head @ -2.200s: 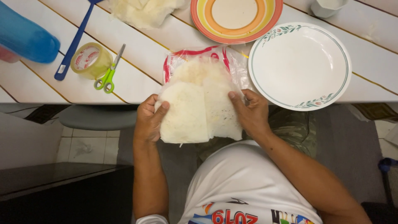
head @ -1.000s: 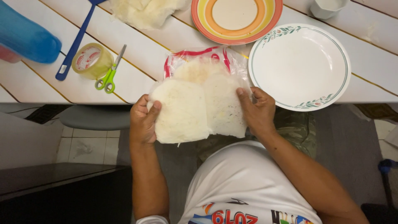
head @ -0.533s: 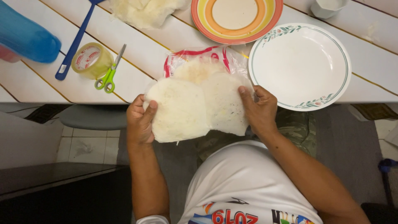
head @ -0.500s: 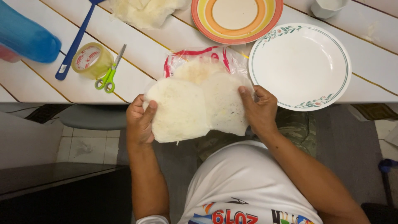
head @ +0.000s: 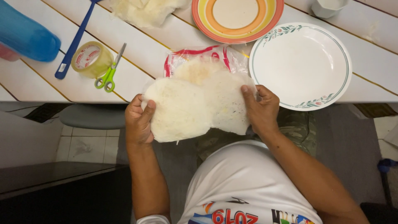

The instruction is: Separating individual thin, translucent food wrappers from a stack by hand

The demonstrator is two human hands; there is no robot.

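Note:
My left hand (head: pixel 139 120) grips the left edge of a thin white round flatbread (head: pixel 180 108), peeled off a stack. My right hand (head: pixel 261 108) presses on the stack of flatbreads (head: pixel 226 97) that sticks out of a clear plastic bag with red print (head: pixel 199 58). The bag lies at the front edge of the white plank table (head: pixel 373 58). The pulled sheet hangs over the table's edge above my lap, still overlapping the stack.
A white plate with a green rim (head: pixel 300 64) sits right of the bag, an orange striped plate (head: pixel 238 16) behind it. Green-handled scissors (head: pixel 108 70), a tape roll (head: pixel 88 58), a blue-handled tool (head: pixel 74 41) and a blue object (head: pixel 25 35) lie left. A white cup (head: pixel 329 6) stands far right.
My left hand has drawn one flatbread out to the left and spread it away from the stack. My right hand shifted slightly right, holding the stack.

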